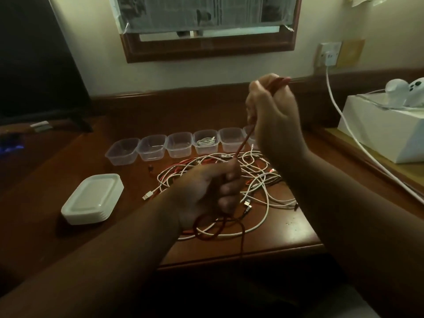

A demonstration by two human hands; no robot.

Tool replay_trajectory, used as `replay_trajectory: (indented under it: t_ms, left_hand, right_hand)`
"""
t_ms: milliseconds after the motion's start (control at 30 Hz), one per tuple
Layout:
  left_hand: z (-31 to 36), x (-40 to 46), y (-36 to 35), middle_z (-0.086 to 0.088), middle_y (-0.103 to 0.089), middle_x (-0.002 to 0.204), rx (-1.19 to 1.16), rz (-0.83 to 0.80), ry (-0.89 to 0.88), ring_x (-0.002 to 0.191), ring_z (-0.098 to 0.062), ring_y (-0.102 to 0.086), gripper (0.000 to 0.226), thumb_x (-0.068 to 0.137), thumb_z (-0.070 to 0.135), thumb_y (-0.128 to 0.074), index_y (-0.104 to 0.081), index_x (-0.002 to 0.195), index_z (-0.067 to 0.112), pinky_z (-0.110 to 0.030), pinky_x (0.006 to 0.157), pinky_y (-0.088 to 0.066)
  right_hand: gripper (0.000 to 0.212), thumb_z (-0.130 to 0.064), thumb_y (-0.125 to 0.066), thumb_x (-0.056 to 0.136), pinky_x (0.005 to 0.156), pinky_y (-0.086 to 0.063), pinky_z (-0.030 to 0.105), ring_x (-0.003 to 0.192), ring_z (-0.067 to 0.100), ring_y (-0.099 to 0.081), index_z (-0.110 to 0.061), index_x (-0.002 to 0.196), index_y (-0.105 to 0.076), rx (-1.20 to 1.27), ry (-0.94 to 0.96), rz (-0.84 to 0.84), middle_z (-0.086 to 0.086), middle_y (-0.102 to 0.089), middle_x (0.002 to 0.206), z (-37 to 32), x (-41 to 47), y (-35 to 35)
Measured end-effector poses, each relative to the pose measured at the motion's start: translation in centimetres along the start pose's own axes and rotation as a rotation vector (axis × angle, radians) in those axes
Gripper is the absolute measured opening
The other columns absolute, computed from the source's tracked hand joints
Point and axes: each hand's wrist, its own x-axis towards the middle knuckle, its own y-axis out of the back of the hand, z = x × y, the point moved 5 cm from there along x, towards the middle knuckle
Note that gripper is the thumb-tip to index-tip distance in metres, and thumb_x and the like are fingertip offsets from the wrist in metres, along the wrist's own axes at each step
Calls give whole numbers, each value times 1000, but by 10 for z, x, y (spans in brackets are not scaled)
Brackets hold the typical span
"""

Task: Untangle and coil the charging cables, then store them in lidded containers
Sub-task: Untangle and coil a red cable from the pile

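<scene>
A red cable [242, 143] runs taut between my two hands above the desk. My right hand [271, 111] is raised and grips the cable's upper end, folded over at the fingertips. My left hand [211, 189] grips it lower down, and red loops [218, 228] hang below that fist. Under both hands lies a tangle of white and red cables [257, 175]. Behind the tangle stands a row of several clear containers [151, 146]; one of them [205, 141] holds a coiled white cable. A stack of white lids [91, 198] sits at the front left.
A dark screen [34, 60] stands at the back left. A white box [385, 131] with white devices on it is at the right, and a white cord [337, 111] runs down from the wall socket [328, 55]. The desk's front edge [241, 260] is just below the tangle.
</scene>
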Motion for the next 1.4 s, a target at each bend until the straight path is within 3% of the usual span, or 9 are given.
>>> replay_trajectory:
  t_ms: [133,200,333,467,600,733,833,1000,1400]
  left_hand:
    - [2,-7,14,0,-40,59,204,58,56,47,-14,-42,26,95,30,-52,-51,75,15,-24,47,-39]
    - [13,-13,23,-2,-41,61,321,99,37,48,-14,-44,21,95,27,-52,-54,79,14,-23,47,-39]
    - [36,-20,46,0,-41,61,454,209,-76,49,-11,-40,19,89,29,-54,-62,75,17,-22,46,-36]
    - [30,-15,44,0,-49,61,430,88,-107,50,-13,-51,18,85,36,-70,-67,77,20,-27,50,-38]
    - [14,-2,28,0,-47,61,198,-20,-108,47,-12,-49,24,87,38,-68,-60,81,16,-26,51,-47]
    - [4,11,30,1,-39,62,25,188,-61,48,-10,-39,26,97,29,-46,-63,82,16,-25,47,-41]
    - [5,14,40,1,-41,60,-8,397,-57,47,-10,-40,28,98,26,-47,-66,82,13,-24,45,-39]
    - [4,9,51,-1,-49,61,108,484,10,50,-12,-48,22,94,25,-48,-58,80,11,-27,51,-44]
    - [27,-5,57,-3,-46,64,81,315,-29,49,-11,-43,8,73,20,-61,-57,69,15,-24,47,-44]
  right_hand:
    - [37,-45,-41,102,53,-35,28,55,12,-46,-21,74,-46,-930,85,-262,-2,-48,65,21,-1,-4]
    - [48,-55,-33,101,52,-31,27,55,12,-43,-21,71,-46,-1128,-45,-472,-1,-46,64,36,-8,-6]
    - [67,-71,-20,93,46,-24,26,46,14,-29,-17,64,-46,-335,-793,-936,-2,-37,53,57,-42,-9]
    - [58,-57,-32,96,40,-20,24,38,12,-25,-12,65,-51,634,-954,-1211,-3,-36,49,27,-60,-25]
    - [36,-37,-33,95,48,-26,25,48,12,-28,-11,76,-51,1249,-776,-787,-1,-34,58,11,-33,-32]
    - [33,-31,-26,100,50,-34,26,51,12,-36,-15,77,-44,1007,-516,-237,-2,-35,60,27,-11,-19]
    - [37,-31,-24,103,51,-34,26,51,13,-34,-15,76,-44,763,-448,-207,-1,-33,60,34,-16,-17]
    - [38,-33,-27,103,49,-32,25,51,12,-32,-15,76,-47,799,-411,-200,-2,-33,60,33,-16,-6]
    - [32,-20,-41,81,41,-25,21,41,11,-25,-24,49,-40,165,-373,-268,-7,-32,45,54,-6,39]
